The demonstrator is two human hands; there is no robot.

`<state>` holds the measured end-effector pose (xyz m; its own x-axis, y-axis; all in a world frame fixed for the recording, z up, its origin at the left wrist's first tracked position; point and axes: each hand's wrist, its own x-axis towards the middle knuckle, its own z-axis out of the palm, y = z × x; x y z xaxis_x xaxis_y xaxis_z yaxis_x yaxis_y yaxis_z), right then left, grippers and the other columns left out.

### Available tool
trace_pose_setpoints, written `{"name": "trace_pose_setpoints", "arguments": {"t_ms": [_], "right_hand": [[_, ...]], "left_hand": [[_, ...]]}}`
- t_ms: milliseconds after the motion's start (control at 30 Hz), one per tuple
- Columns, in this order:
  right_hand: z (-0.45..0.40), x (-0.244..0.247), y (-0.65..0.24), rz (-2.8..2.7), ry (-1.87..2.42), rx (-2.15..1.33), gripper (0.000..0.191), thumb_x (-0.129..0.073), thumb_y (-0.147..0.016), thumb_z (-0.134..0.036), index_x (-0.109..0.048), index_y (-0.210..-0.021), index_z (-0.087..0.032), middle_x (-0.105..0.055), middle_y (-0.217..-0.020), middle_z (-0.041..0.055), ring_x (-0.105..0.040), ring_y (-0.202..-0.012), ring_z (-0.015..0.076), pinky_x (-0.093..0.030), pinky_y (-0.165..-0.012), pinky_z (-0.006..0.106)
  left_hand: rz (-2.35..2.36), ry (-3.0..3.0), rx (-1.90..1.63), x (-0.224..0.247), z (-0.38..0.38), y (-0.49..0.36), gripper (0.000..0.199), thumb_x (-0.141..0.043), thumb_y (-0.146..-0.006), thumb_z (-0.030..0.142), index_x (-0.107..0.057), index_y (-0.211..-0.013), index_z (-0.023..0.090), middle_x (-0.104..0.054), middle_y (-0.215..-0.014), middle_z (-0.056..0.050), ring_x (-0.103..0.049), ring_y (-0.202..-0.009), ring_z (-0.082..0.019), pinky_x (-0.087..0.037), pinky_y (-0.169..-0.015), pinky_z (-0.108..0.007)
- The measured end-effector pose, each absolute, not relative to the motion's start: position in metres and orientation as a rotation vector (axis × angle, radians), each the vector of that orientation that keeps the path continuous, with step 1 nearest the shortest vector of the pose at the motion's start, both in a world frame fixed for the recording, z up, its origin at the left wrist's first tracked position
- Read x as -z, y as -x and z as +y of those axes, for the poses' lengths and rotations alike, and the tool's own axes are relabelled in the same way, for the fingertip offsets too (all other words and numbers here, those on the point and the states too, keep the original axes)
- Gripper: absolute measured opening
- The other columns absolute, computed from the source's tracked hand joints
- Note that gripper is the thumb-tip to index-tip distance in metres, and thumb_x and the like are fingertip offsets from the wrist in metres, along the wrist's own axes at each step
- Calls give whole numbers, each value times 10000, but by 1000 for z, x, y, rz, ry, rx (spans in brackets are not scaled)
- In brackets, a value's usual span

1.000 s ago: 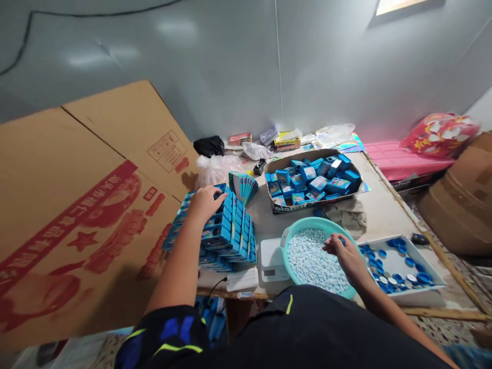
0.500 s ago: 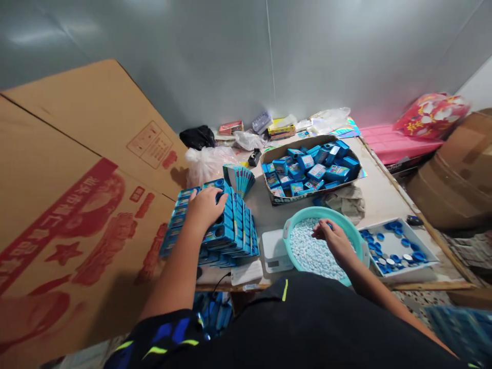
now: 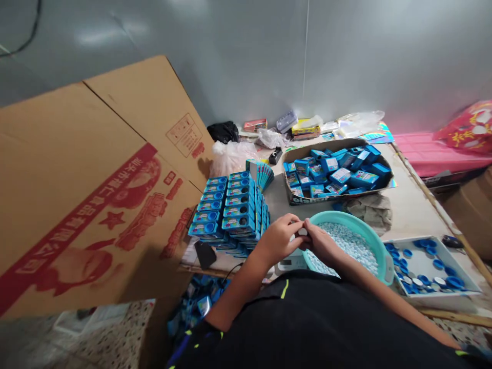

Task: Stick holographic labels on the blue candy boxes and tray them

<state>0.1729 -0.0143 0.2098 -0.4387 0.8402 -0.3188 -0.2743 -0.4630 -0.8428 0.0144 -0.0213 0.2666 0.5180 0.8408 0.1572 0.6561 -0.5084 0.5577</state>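
Observation:
My left hand [image 3: 279, 240] and my right hand [image 3: 322, 245] meet over the left rim of the turquoise basin [image 3: 388, 266]. Both are closed, fingertips together. Between them shows the pale face of a small round cap [image 3: 303, 231], pinched in my right fingers; whatever my left fingers hold is hidden. Small white pellets [image 3: 357, 251] fill the basin. Left of my hands stand stacked blue boxes [image 3: 238, 211] in rows; some have a blue round cap on top, others a dark round hole. A white scale [image 3: 291, 262] is partly covered by my hands.
An open carton [image 3: 342, 197] of jumbled blue boxes stands behind the basin, with a grey cloth [image 3: 371, 211] beside it. A white tray [image 3: 442, 302] of loose blue caps lies right. A large cardboard box [image 3: 96, 205] rises at left. A dark phone-like object [image 3: 205, 254] lies near the table edge.
My left hand has left the stacked boxes and moved right to meet my right hand. My right hand has shifted to the basin's left rim. The view has turned left.

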Motion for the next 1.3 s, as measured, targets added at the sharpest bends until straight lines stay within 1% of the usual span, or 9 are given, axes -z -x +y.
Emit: {"name": "trace_pose_setpoints", "arguments": {"t_ms": [133, 267, 400, 467, 533, 667, 800, 1100, 1300], "right_hand": [[-12, -209, -169, -1004, 879, -1963, 566, -642, -790, -768, -529, -776, -213, -426, -625, -41, -368, -570, 125, -305, -553, 288], [-11, -211, -167, -1056, 794, -1872, 508, -631, -821, -725, -593, -844, -219, -434, -604, -42, -384, -570, 138, -314, -567, 304], [-14, -213, -177, -956, 807, -1820, 510, -662, -802, -690, -630, -1005, -223, -387, -587, -62, -353, -550, 136, -292, -550, 300], [-16, -209, -186, -922, 854, -1798, 501, -682, -795, -671, -619, -1010, -223, -380, -588, -66, -350, -549, 132, -280, -545, 295], [-18, -202, -194, -906, 901, -1775, 482, -685, -802, -655, -605, -997, -221, -378, -591, -67, -353, -551, 129, -278, -545, 293], [-20, -187, -205, -905, 992, -1718, 483, -660, -816, -662, -597, -997, -218, -373, -592, -70, -346, -542, 128, -279, -538, 295], [-20, -180, -213, -924, 1075, -1654, 480, -640, -828, -665, -606, -983, -212, -380, -600, -64, -360, -545, 134, -294, -545, 301], [-12, -187, -208, -1070, 1135, -1602, 554, -648, -767, -748, -613, -897, -210, -357, -568, -62, -346, -534, 144, -286, -519, 308], [-16, -186, -199, -1227, 1104, -1661, 544, -606, -818, -742, -601, -937, -211, -391, -579, -56, -380, -552, 151, -308, -533, 305]], "left_hand": [[1241, -2439, -694, -260, -30, -5, 280, -612, -959, 299, -661, -1228, 238, -692, -1242, -81, -644, -1155, -238, -516, -1003, -402], [1348, -2474, -982, -263, -37, 1, 319, -575, -988, 286, -622, -1296, 221, -727, -1168, -91, -675, -1092, -220, -550, -952, -388], [1614, -2457, -1214, -292, -18, 35, 159, -639, -956, 304, -698, -1064, 204, -750, -1028, -73, -695, -980, -205, -554, -909, -358], [1803, -2446, -1128, -309, 3, 61, 117, -669, -930, 302, -698, -884, 198, -747, -951, -64, -693, -921, -207, -544, -885, -353], [1933, -2465, -849, -321, 25, 85, 118, -687, -903, 281, -699, -832, 188, -740, -906, -66, -681, -882, -219, -532, -837, -348], [1986, -2554, -317, -320, 50, 107, 183, -593, -948, 294, -738, -903, 192, -739, -992, -77, -659, -958, -228, -494, -866, -353], [2081, -2654, -108, -309, 43, 104, 297, -471, -995, 300, -749, -1035, 204, -700, -1124, -99, -609, -1079, -261, -459, -925, -406], [2095, -2603, -18, -313, 39, 91, 354, -442, -1001, 323, -744, -909, 161, -652, -1065, -135, -591, -1039, -268, -471, -897, -413], [2121, -2491, -378, -296, 41, 92, 257, -573, -928, 353, -725, -1006, 162, -676, -1098, -94, -584, -1039, -265, -480, -974, -403]]}}
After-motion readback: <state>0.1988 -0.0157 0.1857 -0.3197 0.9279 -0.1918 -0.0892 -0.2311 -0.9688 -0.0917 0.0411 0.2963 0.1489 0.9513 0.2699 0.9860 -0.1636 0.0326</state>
